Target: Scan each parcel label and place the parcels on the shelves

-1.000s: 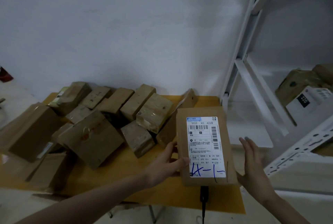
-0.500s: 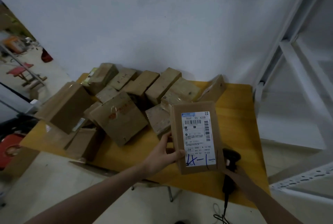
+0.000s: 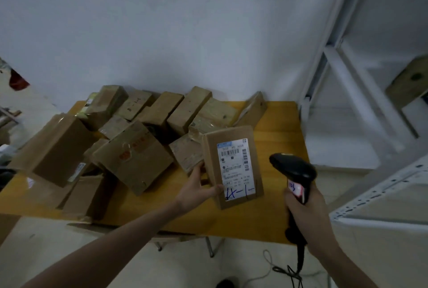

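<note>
Cardboard parcel (image 3: 232, 165) stands tilted above the yellow table (image 3: 281, 125), label side toward the camera, held up by the left hand (image 3: 196, 189). That hand grips its lower left edge — thumb laid across the front face near the bottom of the white label (image 3: 236, 169), the other fingers curled behind the box where they cannot be seen. The label carries barcodes near its top and blue handwriting along its bottom edge.

To the right of the parcel and apart from it, the right hand (image 3: 305, 213) is wrapped round the handle of a black barcode scanner (image 3: 293, 168). The scanner's head sits above the fist and points left, toward the label. A red-and-white sticker shows on the handle just above the fingers, and a dark cable (image 3: 298, 262) hangs from the handle's base down to the floor.

Behind the held parcel, a heap of brown boxes (image 3: 134, 139) covers the left and rear part of the table, some leaning on one another, some against the white wall (image 3: 162, 21). On the right stands a white metal shelf unit (image 3: 335, 60) — one brown box (image 3: 410, 81) is visible on it at the frame's edge.
</note>
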### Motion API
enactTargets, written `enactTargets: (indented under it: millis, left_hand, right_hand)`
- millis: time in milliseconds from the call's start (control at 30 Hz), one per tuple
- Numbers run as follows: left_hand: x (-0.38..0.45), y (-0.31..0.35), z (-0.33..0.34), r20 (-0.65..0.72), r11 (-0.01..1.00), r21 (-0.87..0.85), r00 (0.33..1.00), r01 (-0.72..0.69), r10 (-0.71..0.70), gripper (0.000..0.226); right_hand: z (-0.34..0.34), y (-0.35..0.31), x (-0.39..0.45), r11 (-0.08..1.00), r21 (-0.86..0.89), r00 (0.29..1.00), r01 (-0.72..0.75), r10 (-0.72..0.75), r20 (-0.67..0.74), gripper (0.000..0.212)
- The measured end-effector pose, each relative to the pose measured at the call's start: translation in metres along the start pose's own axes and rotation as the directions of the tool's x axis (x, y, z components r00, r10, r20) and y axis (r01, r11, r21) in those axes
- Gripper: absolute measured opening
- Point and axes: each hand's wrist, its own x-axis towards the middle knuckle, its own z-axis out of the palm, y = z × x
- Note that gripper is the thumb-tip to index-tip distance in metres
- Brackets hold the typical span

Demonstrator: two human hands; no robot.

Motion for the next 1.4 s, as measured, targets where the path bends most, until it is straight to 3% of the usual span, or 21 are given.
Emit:
enactTargets:
  millis: [133, 367, 733, 900, 1133, 1233, 1400]
  left_hand:
    - [0.009, 0.010, 0.016, 0.017, 0.999, -0.014, 0.999, -0.034, 0.034, 0.124]
    - [0.015, 0.017, 0.037, 0.041, 0.995, -0.007, 0.994, -0.102, 0.102, 0.089]
    - [0.013, 0.013, 0.035, 0.039, 0.992, -0.019, 0.992, -0.123, 0.123, 0.099]
    - [0.010, 0.010, 0.025, 0.040, 0.993, -0.043, 0.992, -0.115, 0.116, 0.100]
    - [0.011, -0.006, 0.005, 0.056, 0.996, -0.034, 0.995, -0.086, 0.087, 0.114]
    - [0.015, -0.012, -0.003, 0.058, 0.997, -0.033, 0.996, -0.065, 0.067, 0.117]
    - [0.025, -0.020, -0.014, 0.091, 0.997, -0.031, 0.993, -0.074, 0.077, 0.097]
  right_hand:
    - [-0.009, -0.051, -0.055, 0.991, 0.032, 0.986, 0.127, -0.130, 0.109, 0.015]
    - [-0.001, -0.050, -0.071, 0.996, 0.011, 0.991, 0.087, -0.088, 0.104, 0.010]
    - [-0.011, -0.043, -0.067, 0.994, 0.084, 0.993, 0.076, -0.083, 0.080, 0.014]
    - [-0.015, 0.011, -0.003, 1.000, 0.001, 0.997, -0.017, 0.017, -0.073, 0.009]
    - [0.008, 0.106, 0.101, 0.962, -0.052, 0.963, -0.267, 0.268, 0.017, 0.005]
    - [0.020, 0.128, 0.126, 0.958, -0.123, 0.964, -0.258, 0.264, 0.035, 0.007]
    - [0.036, 0.153, 0.149, 0.954, -0.162, 0.966, -0.253, 0.257, 0.004, 0.008]
